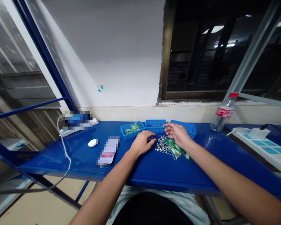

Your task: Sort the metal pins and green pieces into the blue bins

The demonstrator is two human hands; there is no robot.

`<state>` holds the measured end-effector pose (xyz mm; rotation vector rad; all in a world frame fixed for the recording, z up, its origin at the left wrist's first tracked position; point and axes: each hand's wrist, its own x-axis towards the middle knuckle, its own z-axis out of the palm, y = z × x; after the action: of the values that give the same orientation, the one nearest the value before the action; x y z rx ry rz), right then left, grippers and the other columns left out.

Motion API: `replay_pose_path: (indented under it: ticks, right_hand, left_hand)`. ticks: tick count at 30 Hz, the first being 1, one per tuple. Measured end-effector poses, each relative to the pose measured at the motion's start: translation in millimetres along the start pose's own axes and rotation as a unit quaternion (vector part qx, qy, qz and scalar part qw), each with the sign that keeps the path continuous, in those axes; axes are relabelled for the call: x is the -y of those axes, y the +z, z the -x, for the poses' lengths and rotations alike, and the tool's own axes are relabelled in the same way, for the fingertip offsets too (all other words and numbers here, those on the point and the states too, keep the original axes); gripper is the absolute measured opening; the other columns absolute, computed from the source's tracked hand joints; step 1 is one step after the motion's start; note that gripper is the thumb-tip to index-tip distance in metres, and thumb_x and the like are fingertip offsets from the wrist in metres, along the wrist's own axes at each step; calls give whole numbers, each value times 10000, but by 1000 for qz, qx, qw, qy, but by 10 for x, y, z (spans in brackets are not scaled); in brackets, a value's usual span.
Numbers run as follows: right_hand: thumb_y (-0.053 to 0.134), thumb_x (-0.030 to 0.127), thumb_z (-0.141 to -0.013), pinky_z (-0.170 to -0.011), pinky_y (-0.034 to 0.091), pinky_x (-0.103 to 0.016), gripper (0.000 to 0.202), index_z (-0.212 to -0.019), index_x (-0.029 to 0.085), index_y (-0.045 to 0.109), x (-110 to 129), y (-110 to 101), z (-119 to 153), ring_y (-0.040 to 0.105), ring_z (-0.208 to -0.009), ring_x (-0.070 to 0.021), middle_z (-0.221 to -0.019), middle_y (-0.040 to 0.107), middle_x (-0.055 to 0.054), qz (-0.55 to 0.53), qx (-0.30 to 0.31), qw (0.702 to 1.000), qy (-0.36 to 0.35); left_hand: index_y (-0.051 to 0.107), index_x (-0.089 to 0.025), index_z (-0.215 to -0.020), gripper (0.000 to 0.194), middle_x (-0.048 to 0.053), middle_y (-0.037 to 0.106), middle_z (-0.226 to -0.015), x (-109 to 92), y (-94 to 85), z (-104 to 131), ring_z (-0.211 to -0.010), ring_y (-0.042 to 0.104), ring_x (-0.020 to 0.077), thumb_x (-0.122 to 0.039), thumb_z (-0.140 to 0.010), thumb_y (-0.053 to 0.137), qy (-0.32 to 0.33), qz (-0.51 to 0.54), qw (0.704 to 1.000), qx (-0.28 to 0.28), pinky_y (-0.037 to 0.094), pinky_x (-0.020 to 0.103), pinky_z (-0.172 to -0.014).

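My left hand (142,143) rests low over the table, thumb and fingers apart, beside a few thin metal pins. To its right lies a loose pile of small silvery metal pins (162,145). Green-tinted clear plastic bags (175,149) lie against that pile, under my right wrist. My right hand (178,132) is above the pile, at the front of the middle blue bin (155,130). Its fingers are curled with the tips close together; whatever they hold is too small to make out. Several small metal pieces lie in that middle bin.
The left blue bin (131,136) holds green plastic bags; the right blue bin (192,129) is partly behind my hand. A phone (109,151), a white oval case (92,143), a bottle (223,114) and a power strip (267,147) surround the blue table (154,170) work area.
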<state>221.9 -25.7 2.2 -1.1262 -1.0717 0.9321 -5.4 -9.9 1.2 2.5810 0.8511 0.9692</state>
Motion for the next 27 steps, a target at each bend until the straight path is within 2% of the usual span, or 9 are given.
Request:
replay_pose_path:
  ticks: [2,3,5,7,10,15,20,23,27]
  right_hand:
    - [610,421,-920,-586,525,-336,236,-931,204,702,1,45,52,690,-706,-223,-822,750,-88,146,36,983,-107]
    - [618,373,-922,-713,554,-377,186,-936,215,714,-10,73,76,705,-800,-239,-880,763,-84,224,55,957,-173]
    - [617,271,-921,-943,514,-452,138,-979,233,736,-57,131,111,696,-970,-262,-993,771,-77,348,94,890,-279]
    - [608,211,-920,-1033,464,-477,197,-1062,239,743,-122,178,120,672,-1059,-273,-1072,767,-79,408,129,843,-326]
    - [620,193,-917,-1001,484,-436,256,-1138,240,741,-199,214,99,662,-1081,-270,-1086,768,-77,442,162,819,-329]
    - [610,180,-927,-941,476,-355,198,-1030,234,770,-187,207,55,667,-1016,-245,-1010,777,-52,515,184,789,-279]
    - [585,119,-915,-907,468,-309,216,-1003,229,748,-129,207,63,680,-990,-219,-990,769,-37,522,179,792,-260]
    - [583,187,-946,-896,473,-318,168,-995,228,738,-99,207,91,677,-978,-224,-971,761,-45,511,176,797,-269]
    - [614,286,-958,-934,473,-352,165,-1056,226,732,-81,149,124,649,-1029,-247,-1035,745,-64,504,206,785,-297]
  left_hand:
    - [732,-216,-1167,277,96,733,-1188,8,-2,1,-1128,656,277,-316,-948,596,-11,-2,1000,-7,475,405,-1028]
    - [730,-211,-1167,278,100,733,-1183,11,-5,2,-1123,659,276,-312,-952,585,-18,-5,1000,-12,481,401,-1020]
    - [732,-197,-1155,276,109,733,-1167,15,-9,3,-1104,666,275,-303,-949,581,-31,-13,999,-18,497,391,-998]
    - [739,-190,-1130,262,110,740,-1132,20,-11,4,-1066,679,271,-290,-940,587,-38,-19,999,-17,512,378,-968]
    - [751,-189,-1090,237,103,749,-1086,36,-6,6,-1018,691,262,-270,-925,602,-45,-24,999,-14,525,361,-927]
    - [745,-195,-1091,230,78,748,-1103,79,10,9,-1029,689,239,-215,-895,625,-51,-36,998,-4,524,333,-938]
    - [744,-199,-1078,234,64,749,-1083,90,4,4,-1019,690,229,-183,-867,646,-58,-45,997,-1,528,323,-941]
    - [743,-203,-1078,237,63,748,-1093,81,-6,1,-1030,689,230,-174,-863,647,-56,-43,997,-4,527,323,-947]
    - [739,-198,-1086,243,70,748,-1099,76,-8,4,-1034,690,233,-175,-861,652,-56,-41,998,-3,528,327,-947]
